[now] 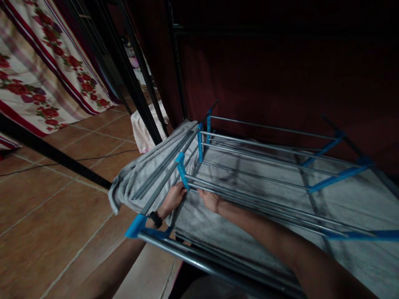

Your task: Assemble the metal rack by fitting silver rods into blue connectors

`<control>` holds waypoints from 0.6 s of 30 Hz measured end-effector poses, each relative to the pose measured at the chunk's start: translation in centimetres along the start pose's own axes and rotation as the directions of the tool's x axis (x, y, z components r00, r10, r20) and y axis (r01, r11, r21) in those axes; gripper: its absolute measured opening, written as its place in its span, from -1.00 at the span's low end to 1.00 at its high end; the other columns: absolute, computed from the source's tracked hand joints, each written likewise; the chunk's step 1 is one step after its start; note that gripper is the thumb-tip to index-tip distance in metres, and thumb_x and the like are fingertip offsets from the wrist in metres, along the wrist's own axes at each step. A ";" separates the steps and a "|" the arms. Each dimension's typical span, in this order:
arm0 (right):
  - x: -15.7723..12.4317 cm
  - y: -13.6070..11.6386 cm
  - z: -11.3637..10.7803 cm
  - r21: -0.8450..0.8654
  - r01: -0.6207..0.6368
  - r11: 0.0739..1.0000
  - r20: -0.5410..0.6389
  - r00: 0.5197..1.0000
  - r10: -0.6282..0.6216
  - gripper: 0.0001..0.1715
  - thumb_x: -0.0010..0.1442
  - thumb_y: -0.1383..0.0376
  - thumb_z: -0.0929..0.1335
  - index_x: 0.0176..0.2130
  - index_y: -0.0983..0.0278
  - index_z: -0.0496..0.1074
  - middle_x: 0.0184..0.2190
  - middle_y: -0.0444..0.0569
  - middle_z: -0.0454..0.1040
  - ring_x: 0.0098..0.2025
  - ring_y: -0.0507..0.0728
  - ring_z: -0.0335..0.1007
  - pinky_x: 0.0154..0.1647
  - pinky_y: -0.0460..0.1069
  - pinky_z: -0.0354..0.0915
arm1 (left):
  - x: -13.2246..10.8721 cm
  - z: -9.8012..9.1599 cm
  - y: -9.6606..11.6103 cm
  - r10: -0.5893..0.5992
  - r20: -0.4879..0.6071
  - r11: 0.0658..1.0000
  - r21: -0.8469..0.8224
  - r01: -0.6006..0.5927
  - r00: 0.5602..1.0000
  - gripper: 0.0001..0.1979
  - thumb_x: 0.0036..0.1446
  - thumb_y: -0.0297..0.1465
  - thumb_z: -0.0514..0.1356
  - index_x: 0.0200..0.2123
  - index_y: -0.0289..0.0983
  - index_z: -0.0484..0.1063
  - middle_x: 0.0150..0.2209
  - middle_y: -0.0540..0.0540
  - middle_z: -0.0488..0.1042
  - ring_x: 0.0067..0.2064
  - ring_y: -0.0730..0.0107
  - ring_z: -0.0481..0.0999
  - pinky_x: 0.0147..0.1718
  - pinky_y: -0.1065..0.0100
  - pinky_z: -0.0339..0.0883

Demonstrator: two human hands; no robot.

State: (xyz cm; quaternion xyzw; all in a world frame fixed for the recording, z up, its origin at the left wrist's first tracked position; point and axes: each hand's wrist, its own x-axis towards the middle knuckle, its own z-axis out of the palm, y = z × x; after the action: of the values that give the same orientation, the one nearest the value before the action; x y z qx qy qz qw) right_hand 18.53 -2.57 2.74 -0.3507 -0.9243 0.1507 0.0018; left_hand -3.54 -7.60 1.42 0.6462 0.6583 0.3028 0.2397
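Note:
A rack of thin metal rods [264,143] with blue plastic brackets lies on a grey cloth [258,174]. Fingers of my left hand [173,198] are closed around the lower end of a blue bracket [181,169], partly hidden behind it. Close by on the right, my right hand [210,200] pinches the end of a metal rod [243,193] where it meets that bracket. Another blue bracket [200,143] stands just beyond. Nearer to me, a blue corner piece [136,226] sits beside my left wrist, which wears a dark watch.
Several loose grey rods [162,166] lie on the cloth at left. Dark posts [137,74] rise behind, and a dark bar [56,153] slants in from the left. A floral curtain [46,62] hangs over the tiled floor [40,199]. A dark red wall [264,83] stands behind.

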 end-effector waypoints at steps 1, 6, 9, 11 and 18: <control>0.0 0.1 0.1 0.008 0.001 1.000 -0.001 1.000 -0.001 -0.48 0.39 0.48 0.26 0.27 0.27 0.44 0.08 0.18 0.62 0.06 0.27 0.55 0.21 0.12 0.38 | 0.0 -0.1 0.0 0.000 0.005 1.000 0.007 0.000 1.000 -0.89 0.19 -0.54 0.14 -0.31 -0.25 0.45 -0.20 -0.20 0.60 -0.08 0.08 0.61 0.00 0.16 0.47; 0.4 0.7 1.1 0.085 0.006 0.996 -0.002 1.000 -0.006 -0.43 0.48 0.34 0.22 0.39 0.23 0.36 0.14 0.15 0.61 0.11 0.28 0.55 0.28 0.17 0.37 | 0.4 -0.7 0.2 -0.007 0.072 1.000 0.016 0.006 0.997 -0.93 0.22 -0.50 0.16 -0.29 -0.24 0.42 -0.26 -0.14 0.58 -0.17 0.17 0.60 -0.10 0.24 0.47; 0.7 0.7 1.4 0.149 0.049 0.988 -0.011 0.999 -0.048 -0.38 0.50 0.30 0.21 0.46 0.15 0.30 0.24 0.07 0.56 0.23 0.23 0.51 0.35 0.12 0.34 | 0.6 -0.9 0.7 -0.027 0.116 1.000 0.010 0.026 0.993 -0.97 0.23 -0.41 0.20 -0.29 -0.22 0.40 -0.32 -0.11 0.57 -0.22 0.16 0.61 -0.19 0.27 0.44; 0.9 0.7 1.4 0.221 0.083 0.972 -0.028 0.996 -0.079 -0.35 0.51 0.31 0.20 0.50 0.12 0.25 0.35 0.02 0.47 0.34 0.20 0.42 0.45 0.10 0.25 | 0.5 -0.9 1.0 -0.045 0.105 0.999 0.002 0.045 0.993 -0.92 0.26 -0.37 0.19 -0.31 -0.21 0.37 -0.38 -0.08 0.54 -0.27 0.16 0.60 -0.25 0.29 0.41; 1.1 0.8 0.9 0.290 0.088 0.953 -0.019 0.996 -0.087 -0.31 0.46 0.35 0.21 0.49 0.12 0.26 0.40 -0.03 0.42 0.38 0.17 0.38 0.49 0.08 0.20 | -0.2 -0.9 1.9 -0.005 0.049 0.996 -0.086 0.009 0.999 -0.83 0.30 -0.30 0.14 -0.37 -0.17 0.32 -0.52 -0.01 0.41 -0.31 0.18 0.56 -0.34 0.33 0.38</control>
State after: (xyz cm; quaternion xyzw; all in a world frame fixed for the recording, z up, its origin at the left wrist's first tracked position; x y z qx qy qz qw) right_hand 18.11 -1.55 1.56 -0.3058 -0.9067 0.2837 0.0626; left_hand -2.80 -7.87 3.40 0.6402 0.6407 0.3142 0.2845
